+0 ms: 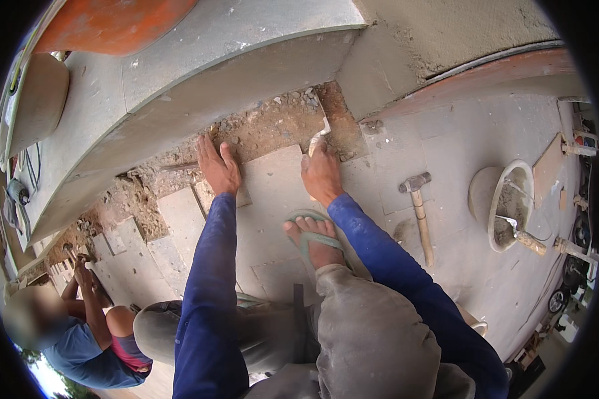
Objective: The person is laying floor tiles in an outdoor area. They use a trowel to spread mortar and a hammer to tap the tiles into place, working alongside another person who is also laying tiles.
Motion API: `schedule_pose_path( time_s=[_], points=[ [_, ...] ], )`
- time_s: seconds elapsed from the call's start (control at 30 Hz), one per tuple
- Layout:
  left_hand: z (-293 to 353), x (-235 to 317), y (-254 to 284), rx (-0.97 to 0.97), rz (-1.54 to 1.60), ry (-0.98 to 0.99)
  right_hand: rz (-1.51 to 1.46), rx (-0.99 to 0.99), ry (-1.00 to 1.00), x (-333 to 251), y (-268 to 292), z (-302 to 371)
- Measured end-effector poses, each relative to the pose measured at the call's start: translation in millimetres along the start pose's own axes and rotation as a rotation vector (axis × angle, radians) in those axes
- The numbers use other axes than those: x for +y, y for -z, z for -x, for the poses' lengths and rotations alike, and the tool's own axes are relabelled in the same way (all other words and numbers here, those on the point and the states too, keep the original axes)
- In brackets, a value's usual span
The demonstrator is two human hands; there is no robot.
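My left hand (pixel 220 167) lies with its fingers stretched out at the edge of a strip of exposed dirt and rubble (pixel 263 130). Next to it is a grey floor tile (pixel 273 173). Closed round the handle of a trowel is my right hand (pixel 323 174). The trowel's whitish bent neck (pixel 320 133) points away from me, over the right end of the dirt strip; its blade is seen nearly edge-on, so I cannot tell whether it touches the dirt. Both hands are just beyond my sandalled foot (pixel 323 251).
A hammer (pixel 419 216) lies right of my foot. Farther right stands a mortar bucket (pixel 484 193) with another trowel (pixel 529 241) in it. A tiled step (pixel 239 76) rises beyond the strip, bearing a bucket (pixel 43 100) and an orange container (pixel 116 26). Another person (pixel 90 349) crouches at left.
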State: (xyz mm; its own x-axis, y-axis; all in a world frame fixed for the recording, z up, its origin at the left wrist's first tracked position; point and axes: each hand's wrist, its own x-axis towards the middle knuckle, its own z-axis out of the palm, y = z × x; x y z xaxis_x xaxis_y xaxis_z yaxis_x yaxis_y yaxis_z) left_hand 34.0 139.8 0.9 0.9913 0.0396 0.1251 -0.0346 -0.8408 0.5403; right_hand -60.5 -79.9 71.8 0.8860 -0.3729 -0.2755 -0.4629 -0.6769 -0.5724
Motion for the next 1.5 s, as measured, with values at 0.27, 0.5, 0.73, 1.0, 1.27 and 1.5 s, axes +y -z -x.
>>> schedule_pose_path(
  time_s=[0.27,0.5,0.73,1.0,1.27,1.5],
  points=[
    [13,-25,-4,0.168,0.093,0.101,-0.153,-0.336,0.086,-76,-53,48],
    [29,-59,-2,0.292,0.02,0.33,-0.097,0.049,-0.111,-18,-22,-2],
    [41,-28,-16,0.201,0.084,0.237,-0.125,-0.01,-0.073,-63,-54,19],
    [44,-23,-8,0.205,0.202,0.136,-0.092,-0.2,0.016,-90,-55,50],
    [53,-37,10,0.325,-0.066,0.373,-0.089,0.092,0.064,-42,-67,13],
    [-13,-101,56,-0.102,-0.2,-0.029,-0.04,-0.193,0.053,-83,-62,50]
  ],
)
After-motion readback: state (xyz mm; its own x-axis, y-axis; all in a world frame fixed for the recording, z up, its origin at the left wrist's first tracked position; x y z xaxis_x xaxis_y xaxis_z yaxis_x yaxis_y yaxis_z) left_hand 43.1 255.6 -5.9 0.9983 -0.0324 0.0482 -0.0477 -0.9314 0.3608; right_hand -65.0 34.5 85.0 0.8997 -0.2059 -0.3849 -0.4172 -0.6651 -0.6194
